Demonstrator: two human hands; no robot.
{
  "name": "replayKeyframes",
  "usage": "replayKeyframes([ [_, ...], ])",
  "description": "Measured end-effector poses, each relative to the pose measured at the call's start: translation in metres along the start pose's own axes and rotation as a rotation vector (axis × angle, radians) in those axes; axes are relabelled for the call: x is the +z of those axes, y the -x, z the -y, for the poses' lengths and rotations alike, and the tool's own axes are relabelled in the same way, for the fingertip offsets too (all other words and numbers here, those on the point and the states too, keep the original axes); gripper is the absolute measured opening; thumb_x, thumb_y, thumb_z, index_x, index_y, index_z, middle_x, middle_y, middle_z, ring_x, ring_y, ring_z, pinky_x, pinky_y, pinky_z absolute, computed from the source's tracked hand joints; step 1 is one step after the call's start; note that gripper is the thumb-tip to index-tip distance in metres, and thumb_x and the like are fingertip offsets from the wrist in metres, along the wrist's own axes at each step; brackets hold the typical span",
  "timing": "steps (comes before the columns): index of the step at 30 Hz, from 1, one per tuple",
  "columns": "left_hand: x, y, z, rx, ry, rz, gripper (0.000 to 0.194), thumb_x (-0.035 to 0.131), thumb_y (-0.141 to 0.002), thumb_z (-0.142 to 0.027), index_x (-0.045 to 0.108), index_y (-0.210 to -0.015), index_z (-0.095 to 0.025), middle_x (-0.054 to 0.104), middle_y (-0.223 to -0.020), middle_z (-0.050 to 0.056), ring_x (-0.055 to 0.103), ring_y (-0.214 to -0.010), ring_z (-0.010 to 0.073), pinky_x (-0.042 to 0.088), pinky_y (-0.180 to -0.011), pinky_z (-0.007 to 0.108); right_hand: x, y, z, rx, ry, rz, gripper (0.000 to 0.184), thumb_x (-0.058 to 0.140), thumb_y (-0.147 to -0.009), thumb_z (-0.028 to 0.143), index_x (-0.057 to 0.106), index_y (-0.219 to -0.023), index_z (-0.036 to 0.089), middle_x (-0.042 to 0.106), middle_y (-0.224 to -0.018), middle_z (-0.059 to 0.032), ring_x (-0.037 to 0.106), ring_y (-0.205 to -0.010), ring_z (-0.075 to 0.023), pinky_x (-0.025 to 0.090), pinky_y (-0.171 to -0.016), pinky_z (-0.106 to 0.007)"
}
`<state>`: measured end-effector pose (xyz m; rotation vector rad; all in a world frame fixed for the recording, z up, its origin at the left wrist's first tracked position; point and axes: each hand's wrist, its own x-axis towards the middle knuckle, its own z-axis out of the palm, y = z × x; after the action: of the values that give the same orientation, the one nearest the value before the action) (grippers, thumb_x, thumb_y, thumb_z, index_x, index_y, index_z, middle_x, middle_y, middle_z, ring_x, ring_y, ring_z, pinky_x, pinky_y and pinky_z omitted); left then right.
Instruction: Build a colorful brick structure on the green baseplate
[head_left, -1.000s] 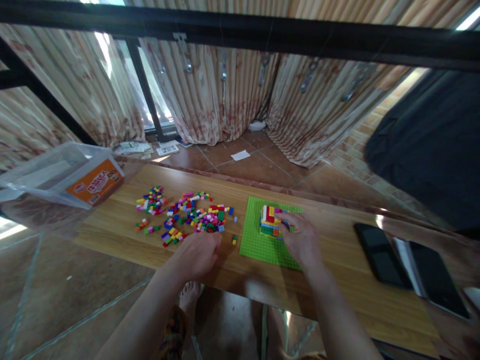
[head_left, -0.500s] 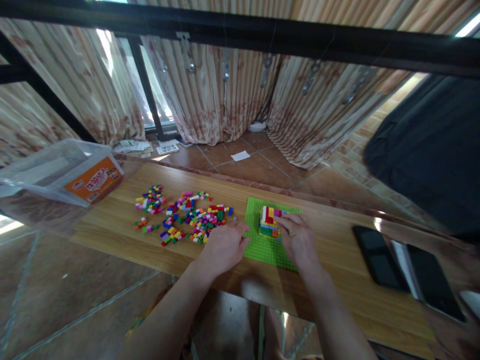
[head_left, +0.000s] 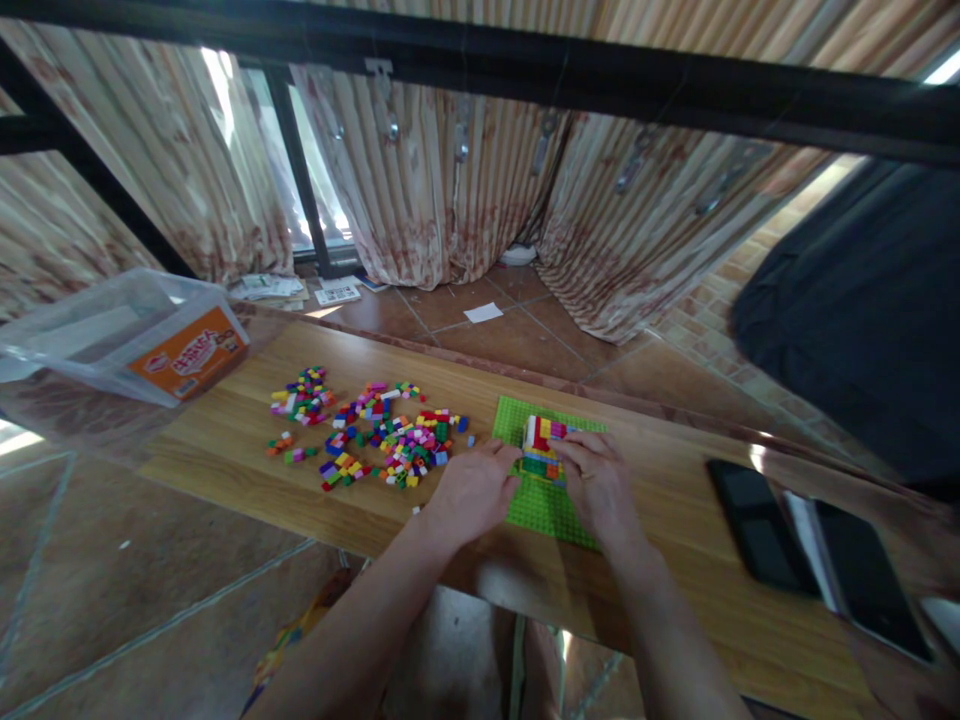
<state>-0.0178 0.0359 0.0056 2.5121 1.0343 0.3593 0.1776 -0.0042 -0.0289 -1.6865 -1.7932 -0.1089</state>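
A small stack of coloured bricks stands on a green baseplate on the wooden table. My right hand curls against the stack's right side, fingertips touching its top edge. My left hand rests on the baseplate's left part, fingers bent toward the stack's left side. Whether either hand pinches a loose brick is hidden. A scatter of loose coloured bricks lies left of the baseplate.
A clear plastic tub with an orange label lies at the table's far left. Two dark phones lie at the right. Curtains hang behind; a black bar crosses overhead. A dark cloth sits at right.
My left hand has moved right from the loose bricks onto the baseplate, up to the stack. My right hand has stayed at the stack.
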Motion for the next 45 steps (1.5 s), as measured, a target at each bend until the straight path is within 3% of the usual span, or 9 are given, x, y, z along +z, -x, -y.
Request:
replayKeyframes([
  [6, 0.0, 0.0, 0.004, -0.017, -0.004, -0.004, 0.023, 0.054, -0.087, -0.022, 0.059, -0.109, -0.019, 0.064, -0.103, 0.006, 0.063, -0.093, 0.0214, 0.051, -0.083, 0.033, -0.009, -0.003, 0.004, 0.159, -0.074, -0.078, 0.02, 0.054, -0.086, 0.029, 0.072, -0.093, 0.021, 0.069, -0.096, -0.0075, 0.058, -0.092, -0.0223, 0.046, -0.086, -0.039],
  [9, 0.001, -0.001, 0.008, -0.019, -0.007, -0.014, 0.021, 0.052, -0.088, -0.023, 0.06, -0.107, -0.019, 0.064, -0.103, 0.006, 0.063, -0.093, 0.0215, 0.052, -0.083, 0.033, -0.01, -0.003, 0.0, 0.275, -0.06, -0.157, 0.027, 0.053, -0.086, 0.036, 0.07, -0.099, 0.02, 0.068, -0.101, -0.0098, 0.058, -0.097, -0.0242, 0.044, -0.091, -0.043],
  [16, 0.002, -0.001, 0.009, -0.022, -0.012, -0.016, 0.021, 0.051, -0.089, -0.025, 0.06, -0.107, -0.019, 0.064, -0.103, 0.006, 0.063, -0.093, 0.0217, 0.052, -0.083, 0.034, 0.015, -0.002, -0.011, 0.455, -0.094, -0.112, 0.052, 0.051, -0.082, 0.048, 0.06, -0.118, 0.013, 0.062, -0.116, -0.0179, 0.052, -0.112, -0.0301, 0.038, -0.099, -0.051],
  [34, 0.0, 0.0, 0.012, -0.038, -0.002, -0.003, 0.023, 0.052, -0.088, -0.026, 0.06, -0.109, -0.02, 0.064, -0.106, 0.006, 0.063, -0.093, 0.02, 0.051, -0.084, 0.032, 0.028, 0.004, -0.007, 0.441, -0.248, -0.122, 0.045, 0.049, -0.086, 0.046, 0.06, -0.118, 0.018, 0.062, -0.111, -0.013, 0.057, -0.102, -0.0253, 0.043, -0.095, -0.049],
  [38, -0.004, 0.002, 0.015, -0.046, 0.025, -0.043, 0.021, 0.051, -0.088, -0.024, 0.062, -0.106, -0.019, 0.065, -0.104, 0.006, 0.063, -0.093, 0.0194, 0.05, -0.085, 0.031, 0.026, 0.005, -0.01, 0.535, -0.36, -0.105, 0.051, 0.05, -0.084, 0.049, 0.059, -0.122, 0.016, 0.063, -0.116, -0.0138, 0.058, -0.105, -0.025, 0.043, -0.096, -0.049],
  [40, -0.007, 0.002, 0.019, -0.053, 0.048, -0.075, 0.02, 0.05, -0.088, -0.022, 0.063, -0.103, -0.019, 0.066, -0.101, 0.006, 0.063, -0.091, 0.0184, 0.05, -0.083, 0.03, 0.022, 0.003, -0.014, 0.594, -0.396, -0.172, 0.052, 0.048, -0.086, 0.049, 0.06, -0.122, 0.014, 0.063, -0.118, -0.0148, 0.058, -0.107, -0.0251, 0.043, -0.096, -0.048],
  [45, -0.02, 0.002, 0.042, -0.114, 0.18, -0.257, 0.019, 0.052, -0.086, -0.019, 0.065, -0.099, -0.017, 0.069, -0.092, 0.006, 0.063, -0.083, 0.0165, 0.049, -0.077, 0.027, 0.005, -0.01, -0.02, 0.668, -0.446, -0.505, 0.043, 0.048, -0.086, 0.048, 0.067, -0.105, 0.014, 0.069, -0.102, -0.0116, 0.063, -0.095, -0.0226, 0.048, -0.087, -0.043],
])
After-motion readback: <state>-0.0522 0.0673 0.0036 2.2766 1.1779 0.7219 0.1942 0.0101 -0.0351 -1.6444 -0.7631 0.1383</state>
